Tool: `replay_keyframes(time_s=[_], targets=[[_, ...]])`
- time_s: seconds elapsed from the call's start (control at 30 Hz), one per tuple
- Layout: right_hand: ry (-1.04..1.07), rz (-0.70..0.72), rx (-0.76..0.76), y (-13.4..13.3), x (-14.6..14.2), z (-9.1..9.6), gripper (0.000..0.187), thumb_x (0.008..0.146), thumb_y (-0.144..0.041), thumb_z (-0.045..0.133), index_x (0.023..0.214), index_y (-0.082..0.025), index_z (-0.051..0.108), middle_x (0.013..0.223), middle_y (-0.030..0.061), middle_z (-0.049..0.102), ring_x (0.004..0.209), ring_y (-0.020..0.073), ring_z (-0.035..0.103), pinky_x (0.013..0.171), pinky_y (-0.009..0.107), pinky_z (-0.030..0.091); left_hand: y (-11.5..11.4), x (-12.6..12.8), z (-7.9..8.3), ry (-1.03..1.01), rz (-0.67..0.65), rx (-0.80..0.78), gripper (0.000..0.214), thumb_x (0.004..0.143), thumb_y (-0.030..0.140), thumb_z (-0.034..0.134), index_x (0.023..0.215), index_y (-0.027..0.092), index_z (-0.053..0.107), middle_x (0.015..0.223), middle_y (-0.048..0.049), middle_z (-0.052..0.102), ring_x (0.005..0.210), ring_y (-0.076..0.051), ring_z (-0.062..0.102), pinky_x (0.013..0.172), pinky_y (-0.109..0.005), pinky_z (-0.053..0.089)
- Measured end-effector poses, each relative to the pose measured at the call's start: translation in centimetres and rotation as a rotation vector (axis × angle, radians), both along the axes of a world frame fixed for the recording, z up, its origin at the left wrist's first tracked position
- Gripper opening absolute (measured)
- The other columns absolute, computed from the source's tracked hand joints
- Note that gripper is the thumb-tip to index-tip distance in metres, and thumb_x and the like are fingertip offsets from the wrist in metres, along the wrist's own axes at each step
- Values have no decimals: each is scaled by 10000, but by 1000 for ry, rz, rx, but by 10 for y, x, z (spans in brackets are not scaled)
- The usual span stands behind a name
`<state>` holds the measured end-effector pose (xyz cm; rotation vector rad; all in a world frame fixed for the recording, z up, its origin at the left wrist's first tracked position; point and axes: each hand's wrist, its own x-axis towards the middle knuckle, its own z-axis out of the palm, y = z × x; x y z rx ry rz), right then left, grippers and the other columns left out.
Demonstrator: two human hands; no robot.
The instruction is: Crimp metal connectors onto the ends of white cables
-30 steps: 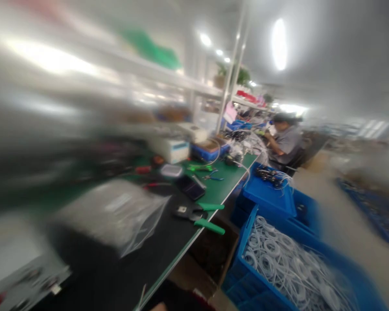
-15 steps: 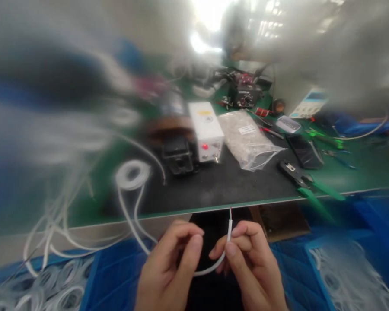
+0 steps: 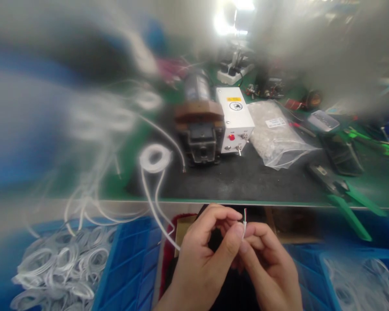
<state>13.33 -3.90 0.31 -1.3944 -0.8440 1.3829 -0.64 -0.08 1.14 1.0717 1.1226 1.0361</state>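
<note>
My left hand (image 3: 202, 263) and my right hand (image 3: 269, 268) meet below the bench edge, both pinching the end of a thin white cable (image 3: 244, 226). Short coloured wires stick up from the cable's stripped tip. My left thumb and forefinger close on the tip beside my right fingers. The cable trails down to the left towards a coil (image 3: 154, 156) on the bench. Straight ahead on the dark mat stands a small machine with a white box (image 3: 235, 119) bearing a red light.
A clear bag of small parts (image 3: 277, 134) lies right of the white box. Green-handled pliers (image 3: 342, 196) rest near the bench edge at right. Blue bins of white cable coils (image 3: 58, 270) sit at lower left and lower right. The bench's back is blurred.
The view swung from the aisle and a seated person down to my hands. Since half a second ago my left fingers have closed onto the cable tip beside my right.
</note>
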Motion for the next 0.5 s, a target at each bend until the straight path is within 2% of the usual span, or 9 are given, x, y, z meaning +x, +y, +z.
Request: replay_keyframes(time_s=[0.13, 0.23, 0.4, 0.5], targets=[[4, 28, -2, 1, -3, -2, 241, 1001, -466, 791, 1005, -238, 712, 790, 24, 747, 696, 184, 683, 712, 281, 581, 0, -1, -1, 149, 23, 115, 68, 1046, 259, 685, 1103, 266, 721, 1046, -23, 716, 909, -170, 731, 764, -241, 609], [0, 45, -10, 1, -4, -2, 253, 991, -473, 801, 984, -238, 707, 787, 26, 717, 710, 193, 649, 733, 305, 576, -1, -2, -3, 196, 31, 141, 58, 1034, 241, 702, 1085, 259, 721, 1063, -18, 724, 909, -165, 731, 856, -271, 604], [164, 148, -102, 3, 0, -1, 330, 1010, -530, 765, 1038, -202, 747, 755, 17, 681, 652, 158, 591, 595, 257, 465, -2, -5, -4, 158, 30, 124, 55, 1031, 235, 708, 1072, 259, 734, 1029, -14, 714, 892, -163, 730, 820, -266, 595], [205, 233, -89, 7, 4, -1, 363, 1041, -536, 724, 986, -181, 776, 719, 14, 647, 628, 142, 574, 573, 244, 441, 0, -7, -1, 128, 35, 130, 50, 1017, 216, 719, 1032, 258, 743, 996, -7, 707, 859, -152, 716, 808, -262, 593]])
